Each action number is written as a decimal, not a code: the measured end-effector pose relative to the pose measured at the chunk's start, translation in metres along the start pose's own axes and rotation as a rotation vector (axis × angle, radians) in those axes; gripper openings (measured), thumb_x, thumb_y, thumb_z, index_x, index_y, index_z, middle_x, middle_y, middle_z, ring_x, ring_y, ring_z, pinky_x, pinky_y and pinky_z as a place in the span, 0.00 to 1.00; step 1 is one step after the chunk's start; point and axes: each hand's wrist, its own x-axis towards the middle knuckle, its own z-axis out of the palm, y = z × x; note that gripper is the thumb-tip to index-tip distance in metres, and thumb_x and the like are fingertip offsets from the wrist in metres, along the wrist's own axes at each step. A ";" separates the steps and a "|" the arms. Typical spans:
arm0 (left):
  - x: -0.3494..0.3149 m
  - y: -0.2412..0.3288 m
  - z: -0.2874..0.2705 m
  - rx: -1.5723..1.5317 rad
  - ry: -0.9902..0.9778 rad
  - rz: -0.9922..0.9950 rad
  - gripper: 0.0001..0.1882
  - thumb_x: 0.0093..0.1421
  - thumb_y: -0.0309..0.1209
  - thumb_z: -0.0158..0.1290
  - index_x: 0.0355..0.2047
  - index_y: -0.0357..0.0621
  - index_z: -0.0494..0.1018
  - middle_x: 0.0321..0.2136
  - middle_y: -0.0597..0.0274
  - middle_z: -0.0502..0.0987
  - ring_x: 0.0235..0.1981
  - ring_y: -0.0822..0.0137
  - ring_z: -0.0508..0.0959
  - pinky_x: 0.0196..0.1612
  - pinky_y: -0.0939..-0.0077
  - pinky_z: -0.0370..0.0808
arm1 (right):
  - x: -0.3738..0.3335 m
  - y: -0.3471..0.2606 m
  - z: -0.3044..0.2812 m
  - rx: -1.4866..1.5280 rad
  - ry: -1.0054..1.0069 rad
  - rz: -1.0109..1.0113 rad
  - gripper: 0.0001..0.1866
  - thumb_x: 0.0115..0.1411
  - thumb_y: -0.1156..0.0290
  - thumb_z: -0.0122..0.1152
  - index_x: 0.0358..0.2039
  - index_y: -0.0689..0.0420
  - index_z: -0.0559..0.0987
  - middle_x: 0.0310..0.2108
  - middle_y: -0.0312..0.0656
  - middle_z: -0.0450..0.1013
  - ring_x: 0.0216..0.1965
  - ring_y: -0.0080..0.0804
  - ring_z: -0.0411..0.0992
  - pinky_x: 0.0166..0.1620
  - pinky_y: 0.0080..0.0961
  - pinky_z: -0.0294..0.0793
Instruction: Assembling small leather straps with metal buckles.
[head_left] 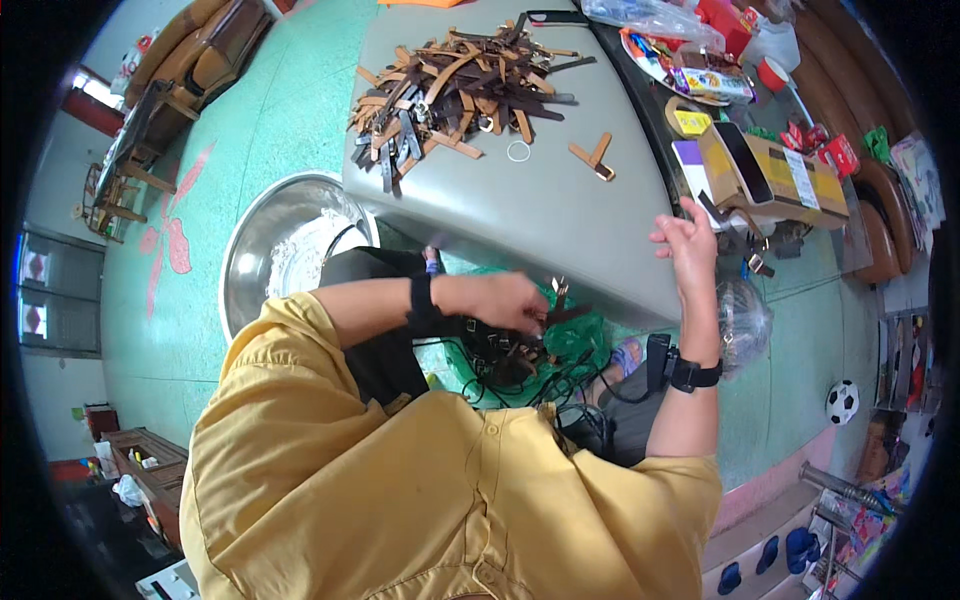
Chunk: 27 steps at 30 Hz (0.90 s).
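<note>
My left hand [505, 302], blurred by motion, is over a green plastic bag [585, 340] between my legs. Its closed fingers hold the end of a dark leather strap [570, 315], and a metal buckle [560, 287] shows just above that. Several dark buckled straps [500, 350] lie in the bag under this hand. Raised off the right edge of the grey padded surface [560, 230], my right hand [687, 240] has its fingers apart and nothing visible in them. Just right of it are dark straps with buckles [755, 245], by a cardboard box; whether they touch the hand is unclear.
A large heap of brown and black straps [460, 95] covers the far part of the grey surface. Nearer lie a lone tan strap [595, 157] and a white ring [518, 151]. A steel basin [290, 255] stands left. A phone [745, 160] rests on the cardboard box [800, 180].
</note>
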 end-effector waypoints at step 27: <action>0.012 -0.130 -0.092 0.381 0.561 -0.177 0.05 0.47 0.22 0.49 0.27 0.39 0.69 0.27 0.52 0.70 0.32 0.51 0.73 0.39 0.63 0.72 | 0.092 0.075 0.121 -1.072 -0.006 -0.431 0.11 0.50 0.77 0.53 0.36 0.60 0.72 0.37 0.46 0.70 0.43 0.44 0.66 0.45 0.38 0.66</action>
